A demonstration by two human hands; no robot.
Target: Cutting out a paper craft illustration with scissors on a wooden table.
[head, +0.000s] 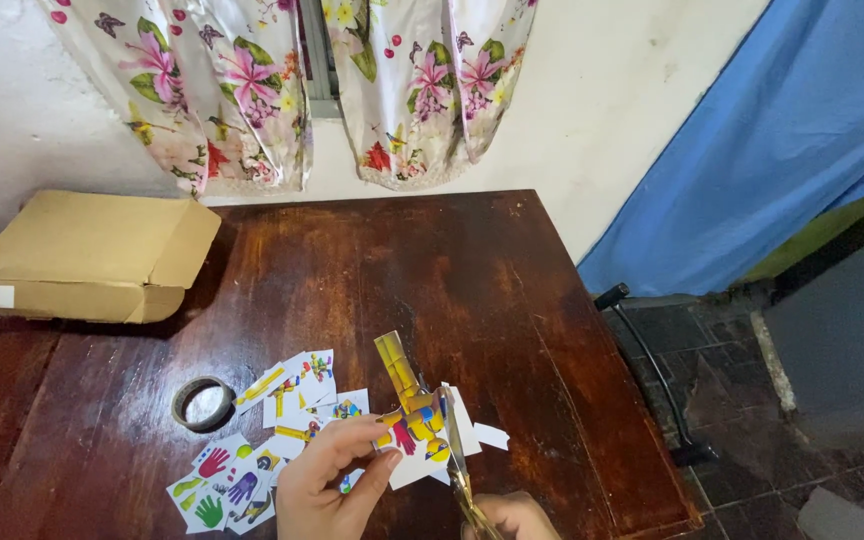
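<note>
Cutting a colourful paper cutout [410, 412] with scissors [460, 468] — bottom centre of frame.
Left hand [327, 485] pinched shut on the cutout, holding it above the table [432, 270]; right hand [514, 516] wrapped around scissor handles, blades at the paper. Loose cut pieces [262, 440] lower left, tape roll [203, 402] beside, cardboard box [87, 258] upper left.

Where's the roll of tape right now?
In the head view the roll of tape lies flat on the dark wooden table, left of the cut picture pieces, in front of the cardboard box, and apart from the left hand.
</note>
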